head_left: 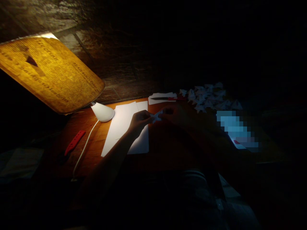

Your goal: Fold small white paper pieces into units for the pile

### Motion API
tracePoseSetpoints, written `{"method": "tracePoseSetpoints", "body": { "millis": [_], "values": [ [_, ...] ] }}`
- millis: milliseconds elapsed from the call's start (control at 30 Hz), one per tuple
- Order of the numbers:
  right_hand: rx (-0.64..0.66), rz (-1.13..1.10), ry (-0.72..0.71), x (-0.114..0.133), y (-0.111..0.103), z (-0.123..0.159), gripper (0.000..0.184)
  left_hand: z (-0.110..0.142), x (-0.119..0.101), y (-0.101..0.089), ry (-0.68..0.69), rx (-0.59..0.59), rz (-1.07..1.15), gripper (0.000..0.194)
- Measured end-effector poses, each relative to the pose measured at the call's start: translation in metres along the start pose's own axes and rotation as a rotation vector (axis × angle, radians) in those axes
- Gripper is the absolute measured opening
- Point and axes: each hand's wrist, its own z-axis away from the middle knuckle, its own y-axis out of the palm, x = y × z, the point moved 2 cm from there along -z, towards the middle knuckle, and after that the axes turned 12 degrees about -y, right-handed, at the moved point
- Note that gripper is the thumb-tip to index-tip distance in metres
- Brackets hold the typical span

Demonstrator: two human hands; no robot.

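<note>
My left hand [140, 122] and my right hand [171, 114] pinch a small folded piece of white paper [156, 117] between them, above the desk. Under my left forearm lie large white paper sheets [126, 127]. Beyond my hands, a knife with a dark blade and red handle [163, 98] rests on a white paper strip [160, 96]. To the right of it is a heap of several small folded white paper pieces [206, 97]. My right hand and arm are dim in shadow.
A white desk lamp [102, 111] with a white cord [86, 147] stands on the wooden desk [88, 140], left of the sheets. A red perforated tool [74, 142] lies further left. A newspaper-covered board [50, 73] leans above. A pixelated bright patch [236, 131] lies at right.
</note>
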Motion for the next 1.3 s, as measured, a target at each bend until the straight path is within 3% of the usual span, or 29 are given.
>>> {"method": "tracePoseSetpoints", "body": {
  "millis": [167,333,467,600,767,867,967,1033,1100,1200,1300],
  "values": [
    [-0.006,0.004,0.023,-0.004,0.004,0.001,0.023,-0.003,0.006,-0.003,-0.016,-0.011,-0.054,0.040],
    [-0.019,-0.026,0.004,-0.002,0.009,0.002,0.034,0.002,-0.003,-0.001,-0.015,-0.042,-0.072,0.038],
    [-0.001,-0.061,0.001,-0.004,0.008,0.002,0.031,0.006,-0.008,0.003,-0.020,-0.009,-0.014,0.035],
    [0.083,-0.096,0.051,-0.007,0.002,0.002,0.022,0.005,-0.007,0.002,-0.061,0.020,-0.051,0.035],
    [0.244,-0.136,0.078,-0.002,-0.001,0.002,0.014,0.006,-0.007,-0.002,-0.128,0.183,-0.149,0.035],
    [0.262,-0.072,0.064,-0.001,-0.003,0.001,0.008,0.004,-0.003,-0.003,-0.144,0.197,-0.227,0.031],
    [0.160,0.015,0.044,-0.007,-0.006,-0.002,0.004,-0.001,-0.001,-0.007,-0.042,0.040,-0.222,0.030],
    [0.068,0.069,0.041,-0.012,-0.009,-0.003,0.007,-0.002,-0.004,-0.010,0.095,-0.110,-0.267,0.026],
    [0.011,0.130,0.072,-0.017,-0.009,-0.004,0.011,0.000,-0.009,-0.010,0.246,-0.186,-0.389,0.017],
    [0.028,0.255,0.126,-0.019,-0.007,-0.002,0.013,0.007,-0.014,-0.005,0.403,-0.105,-0.605,0.010],
    [0.118,0.412,0.096,-0.014,-0.006,0.002,0.013,0.011,-0.012,0.002,0.419,0.059,-0.739,0.017]
  ]
}}
